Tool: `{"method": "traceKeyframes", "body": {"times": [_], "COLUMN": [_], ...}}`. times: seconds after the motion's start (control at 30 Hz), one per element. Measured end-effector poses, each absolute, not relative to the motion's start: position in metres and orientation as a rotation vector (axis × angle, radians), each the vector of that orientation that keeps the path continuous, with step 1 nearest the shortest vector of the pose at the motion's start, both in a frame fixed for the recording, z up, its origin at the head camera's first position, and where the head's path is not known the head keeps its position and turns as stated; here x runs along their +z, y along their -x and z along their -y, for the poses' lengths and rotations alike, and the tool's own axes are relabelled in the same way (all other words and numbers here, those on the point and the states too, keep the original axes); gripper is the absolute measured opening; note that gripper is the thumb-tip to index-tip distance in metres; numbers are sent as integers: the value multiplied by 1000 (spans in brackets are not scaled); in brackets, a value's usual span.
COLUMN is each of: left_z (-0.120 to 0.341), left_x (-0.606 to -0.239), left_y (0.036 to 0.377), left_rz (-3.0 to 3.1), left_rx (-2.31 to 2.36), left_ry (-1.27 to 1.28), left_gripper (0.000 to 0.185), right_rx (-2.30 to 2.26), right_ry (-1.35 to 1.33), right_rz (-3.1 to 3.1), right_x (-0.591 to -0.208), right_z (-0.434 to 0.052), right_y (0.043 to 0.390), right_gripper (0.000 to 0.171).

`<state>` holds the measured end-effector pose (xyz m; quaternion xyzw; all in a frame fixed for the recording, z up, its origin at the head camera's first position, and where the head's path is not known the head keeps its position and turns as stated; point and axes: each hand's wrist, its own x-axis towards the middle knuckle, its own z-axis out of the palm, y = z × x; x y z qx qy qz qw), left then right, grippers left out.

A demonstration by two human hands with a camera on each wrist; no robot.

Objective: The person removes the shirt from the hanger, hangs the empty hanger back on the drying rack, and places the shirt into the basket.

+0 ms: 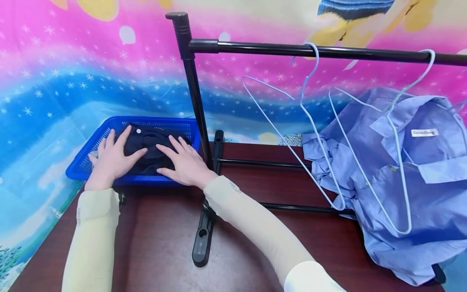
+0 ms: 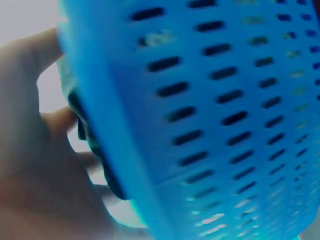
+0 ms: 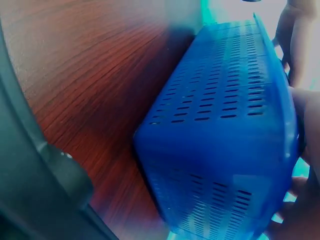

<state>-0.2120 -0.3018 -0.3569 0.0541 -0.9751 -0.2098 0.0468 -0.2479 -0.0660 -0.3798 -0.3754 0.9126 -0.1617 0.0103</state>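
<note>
So at the far left of the head view there's a blue plastic basket point(image 1: 91, 152) sitting on the back corner of a dark wooden table point(image 1: 164, 243), hard up against the starry pink-and-blue backdrop point(image 1: 54, 81). Inside it is a folded dark navy garment point(image 1: 149, 150), with a little white button or tag on top (too small to tell which).

Both hands are on that garment. The left hand point(image 1: 111, 156) lies flat on its left half, fingers straight and spread. The right hand point(image 1: 184, 162) does the same on the right half. Nothing is gripped or pinched, just palms down, which to me looks like they're pressing the fabric so it sits low in the basket. Both arms wear pale cream sleeves point(image 1: 91, 239).

The left wrist view is mostly a blur of slotted blue basket wall with dark cloth peeking over the rim. The right wrist view shows the basket's outer side on the wood grain.

Just right of the basket stands the upright post of a black garment rack point(image 1: 193, 101), its foot resting on the table, so the basket is tucked beside it. Moving right, an empty light blue wire hanger point(image 1: 310, 117) hangs on the rail. At the far right a light blue shirt point(image 1: 419, 182) is on a second hanger point(image 1: 395, 142), and because the rack is short its lower half bunches up on the tabletop.
</note>
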Motion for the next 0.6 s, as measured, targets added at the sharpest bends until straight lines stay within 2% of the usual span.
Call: {"method": "traceKeyframes", "body": {"times": [0.27, 0.6], "left_z": [288, 265], "left_x": [-338, -311], "left_y": [206, 192], "left_rz": [2828, 2600], "left_rx": [-657, -691], "left_ry": [-113, 44], "left_gripper": [92, 81], "right_rx": [-745, -1020], "right_ry": [1303, 1421], "right_rz": [-2792, -2690], "right_x": [-373, -359], "right_z": [51, 23], "right_y": [240, 219], "right_gripper": [85, 84]}}
